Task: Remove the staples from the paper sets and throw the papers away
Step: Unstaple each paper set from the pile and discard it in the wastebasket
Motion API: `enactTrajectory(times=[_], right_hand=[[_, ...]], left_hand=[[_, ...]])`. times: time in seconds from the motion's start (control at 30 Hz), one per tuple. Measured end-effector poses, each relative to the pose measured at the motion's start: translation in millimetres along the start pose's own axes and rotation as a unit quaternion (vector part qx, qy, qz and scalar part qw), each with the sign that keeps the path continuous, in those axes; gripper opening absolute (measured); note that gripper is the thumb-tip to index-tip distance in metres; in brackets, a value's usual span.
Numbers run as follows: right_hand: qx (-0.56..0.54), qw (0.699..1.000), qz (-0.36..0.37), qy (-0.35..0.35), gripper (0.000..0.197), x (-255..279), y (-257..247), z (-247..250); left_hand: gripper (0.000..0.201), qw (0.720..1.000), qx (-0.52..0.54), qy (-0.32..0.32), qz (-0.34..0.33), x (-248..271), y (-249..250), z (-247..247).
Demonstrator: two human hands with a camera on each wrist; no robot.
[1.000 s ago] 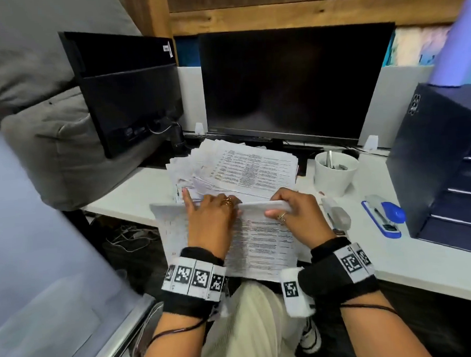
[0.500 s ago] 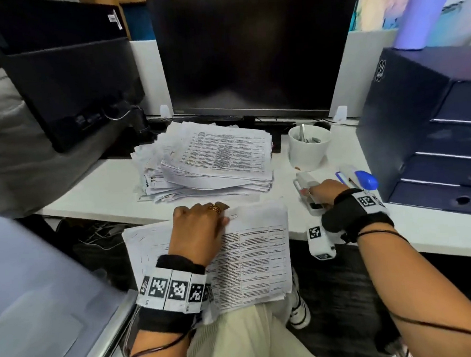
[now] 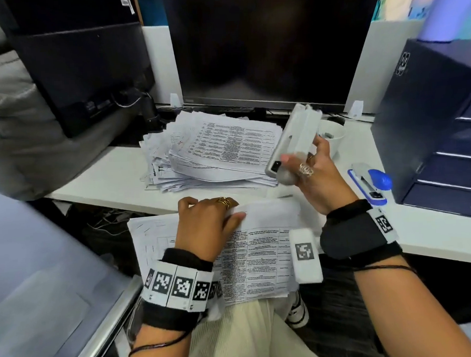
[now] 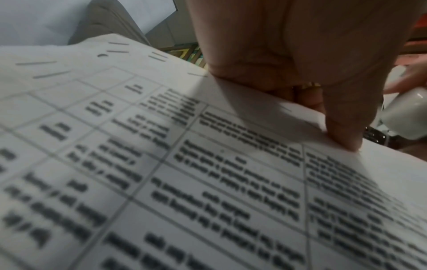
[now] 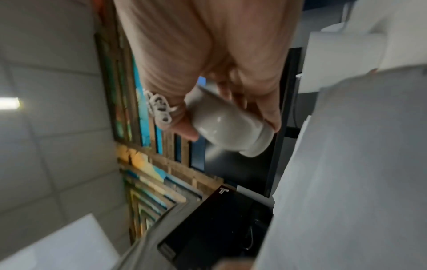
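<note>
A stapled paper set [image 3: 260,261] printed with tables lies on my lap, its far edge against the desk. My left hand [image 3: 217,209] grips that far edge, fingers curled over it and thumb [image 4: 346,127] pressing on the top sheet [image 4: 208,182]. My right hand [image 3: 298,158] holds a grey stapler-shaped tool [image 3: 295,139] in the air above the desk, right of the paper set and tilted up towards the monitor. In the right wrist view the fingers wrap round the tool's rounded grey end [image 5: 228,126]. No staple is visible.
A tall untidy stack of papers [image 3: 222,151] sits on the white desk [image 3: 106,179] before a dark monitor [image 3: 263,46]. A white cup [image 3: 334,133] and a blue stapler [image 3: 371,182] lie right, beside a dark drawer box [image 3: 431,127]. Another black monitor [image 3: 81,63] stands left.
My right hand let go of the paper set, reached to the desk at the right, took the grey tool and lifted it. My left hand kept its hold on the papers.
</note>
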State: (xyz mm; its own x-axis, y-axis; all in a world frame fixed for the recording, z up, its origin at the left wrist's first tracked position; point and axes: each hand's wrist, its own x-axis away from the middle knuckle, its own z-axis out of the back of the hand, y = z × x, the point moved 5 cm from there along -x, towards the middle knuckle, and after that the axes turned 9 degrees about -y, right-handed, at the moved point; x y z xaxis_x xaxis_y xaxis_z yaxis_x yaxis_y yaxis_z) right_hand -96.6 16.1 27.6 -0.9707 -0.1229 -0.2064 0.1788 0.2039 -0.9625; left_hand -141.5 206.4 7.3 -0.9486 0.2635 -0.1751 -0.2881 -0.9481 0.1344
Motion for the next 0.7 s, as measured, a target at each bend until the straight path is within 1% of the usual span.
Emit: enactTrajectory(times=[0.03, 0.07, 0.1, 0.13, 0.2, 0.23, 0.3, 0.37, 0.4, 0.47, 0.57, 0.63, 0.7], right_hand=[[0.035, 0.999, 0.006, 0.003, 0.069, 2, 0, -3], [0.066, 0.998, 0.016, 0.018, 0.061, 6, 0, -5], [0.075, 0.996, 0.028, 0.042, 0.051, 11, 1, -7], [0.068, 0.993, 0.039, 0.083, 0.044, 16, 5, -6], [0.066, 0.983, 0.076, 0.153, 0.041, 30, 8, -7], [0.078, 0.976, 0.097, 0.177, 0.04, 36, 9, -8], [0.105, 0.965, 0.129, 0.203, 0.03, 46, 6, -10], [0.163, 0.954, 0.144, 0.204, 0.023, 52, 3, -11], [0.186, 0.951, 0.148, 0.198, 0.026, 54, 4, -11], [0.21, 0.947, 0.152, 0.191, 0.039, 57, 7, -10], [0.222, 0.948, 0.146, 0.174, 0.04, 58, 15, -12], [0.23, 0.949, 0.143, 0.163, 0.049, 58, 19, -13], [0.232, 0.95, 0.133, 0.161, 0.05, 57, 22, -14]], left_hand=[[0.041, 1.0, -0.003, -0.003, -0.004, 0, 3, 1], [0.039, 1.0, -0.01, -0.008, -0.007, 1, 6, 1], [0.037, 1.0, -0.024, -0.013, -0.013, 1, 10, 2], [0.036, 0.999, -0.044, -0.017, -0.023, 2, 16, 4], [0.037, 0.996, -0.079, -0.019, -0.048, 3, 25, 6], [0.037, 0.995, -0.082, -0.021, -0.058, 5, 30, 7], [0.034, 0.994, -0.074, -0.012, -0.079, 7, 37, 8], [0.03, 0.991, -0.073, 0.032, -0.105, 10, 42, 9], [0.029, 0.989, -0.077, 0.049, -0.115, 12, 43, 9], [0.028, 0.987, -0.081, 0.064, -0.12, 12, 43, 5], [0.029, 0.985, -0.089, 0.078, -0.128, 12, 43, 4], [0.03, 0.984, -0.089, 0.086, -0.131, 12, 45, 7], [0.031, 0.983, -0.089, 0.092, -0.134, 11, 47, 8]])
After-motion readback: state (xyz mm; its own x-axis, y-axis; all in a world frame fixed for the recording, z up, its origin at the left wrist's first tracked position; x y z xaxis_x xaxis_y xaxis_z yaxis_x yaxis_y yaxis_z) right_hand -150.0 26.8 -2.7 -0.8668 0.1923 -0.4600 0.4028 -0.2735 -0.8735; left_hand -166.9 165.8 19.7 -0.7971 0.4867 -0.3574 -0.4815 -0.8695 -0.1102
